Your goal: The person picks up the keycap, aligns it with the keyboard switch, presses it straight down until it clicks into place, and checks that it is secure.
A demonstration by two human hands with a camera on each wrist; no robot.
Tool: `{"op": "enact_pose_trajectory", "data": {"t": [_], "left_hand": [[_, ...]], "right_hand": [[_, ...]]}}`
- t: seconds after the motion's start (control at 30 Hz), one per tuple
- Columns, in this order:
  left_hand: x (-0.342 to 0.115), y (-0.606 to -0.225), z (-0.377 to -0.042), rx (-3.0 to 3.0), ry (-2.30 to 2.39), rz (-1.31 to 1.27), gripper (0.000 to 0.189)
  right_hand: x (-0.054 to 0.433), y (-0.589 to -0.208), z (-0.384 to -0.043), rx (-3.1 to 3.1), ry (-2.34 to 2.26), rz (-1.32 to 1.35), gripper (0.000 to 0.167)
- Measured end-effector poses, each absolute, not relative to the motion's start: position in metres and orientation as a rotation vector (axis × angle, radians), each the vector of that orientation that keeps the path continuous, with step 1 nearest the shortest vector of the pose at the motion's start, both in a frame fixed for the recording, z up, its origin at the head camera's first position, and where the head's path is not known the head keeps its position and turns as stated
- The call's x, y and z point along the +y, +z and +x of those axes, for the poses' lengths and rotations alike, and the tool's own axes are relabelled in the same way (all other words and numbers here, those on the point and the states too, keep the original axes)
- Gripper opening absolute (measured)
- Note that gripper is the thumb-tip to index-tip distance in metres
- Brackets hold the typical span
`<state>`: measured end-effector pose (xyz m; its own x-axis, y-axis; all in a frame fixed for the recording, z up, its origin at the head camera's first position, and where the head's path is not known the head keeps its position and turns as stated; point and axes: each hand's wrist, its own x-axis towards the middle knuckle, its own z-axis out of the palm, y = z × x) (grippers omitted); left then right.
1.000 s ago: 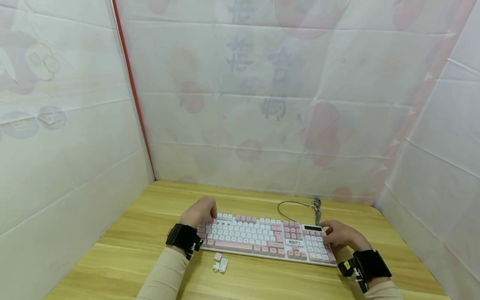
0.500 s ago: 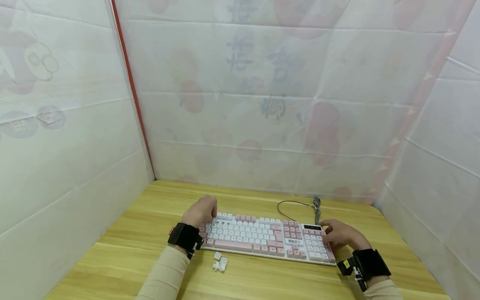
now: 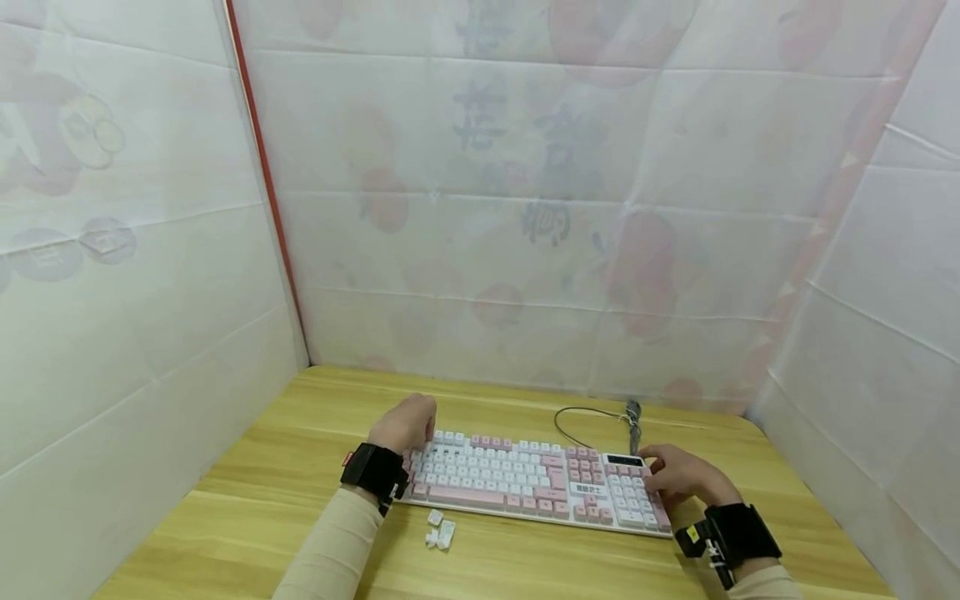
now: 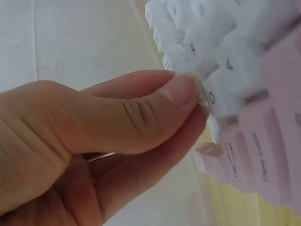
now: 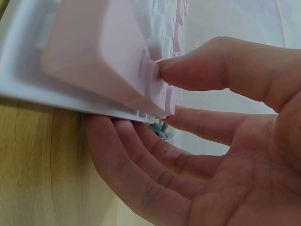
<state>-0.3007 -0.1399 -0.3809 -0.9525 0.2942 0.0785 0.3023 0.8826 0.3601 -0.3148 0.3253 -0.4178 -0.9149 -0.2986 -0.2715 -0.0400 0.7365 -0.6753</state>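
Observation:
A white and pink keyboard (image 3: 487,479) lies on the wooden table (image 3: 247,508). At its left end, my left hand (image 3: 405,423) pinches with thumb and finger at the white keys. The left wrist view shows the thumb (image 4: 181,89) and a fingertip meeting beside a white keycap (image 4: 221,96), most of the pinched spot being covered by them. On the opposite end, my right hand (image 3: 682,473) grips the keyboard's right edge. There its thumb (image 5: 188,73) presses the pink keys while the other fingers (image 5: 117,155) curl at the underside.
Loose white keycaps (image 3: 446,534) lie in front of the keyboard, left of centre. A dark cable (image 3: 633,421) runs behind it, looped and bundled. Pale printed sheets (image 3: 480,250) hang around the back and sides of the table.
The head view has tilted slightly. My left hand shifts very little at the keyboard's left end, while the right hand keeps its grip. The keyboard and loose keycaps stay in place.

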Motion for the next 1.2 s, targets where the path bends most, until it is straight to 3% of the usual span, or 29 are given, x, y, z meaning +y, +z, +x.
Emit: {"op": "enact_pose_trajectory", "data": {"t": [0.13, 0.43, 1.1, 1.2], "left_hand": [[-0.138, -0.378, -0.300, -3.030, -0.575, -0.482, 0.045], [-0.133, -0.378, -0.305, -3.014, -0.473, -0.503, 0.032], [-0.129, -0.379, -0.314, -3.080, -0.442, -0.394, 0.052], [-0.126, -0.379, -0.313, -3.084, -0.417, -0.385, 0.043]], "right_hand": [[0.326, -0.417, -0.314, 2.568, -1.008, -0.268, 0.068], [0.324, -0.417, -0.312, 2.580, -1.012, -0.220, 0.070], [0.324, -0.419, -0.313, 2.573, -1.020, -0.236, 0.069], [0.324, -0.420, -0.312, 2.568, -1.024, -0.227, 0.068]]}}
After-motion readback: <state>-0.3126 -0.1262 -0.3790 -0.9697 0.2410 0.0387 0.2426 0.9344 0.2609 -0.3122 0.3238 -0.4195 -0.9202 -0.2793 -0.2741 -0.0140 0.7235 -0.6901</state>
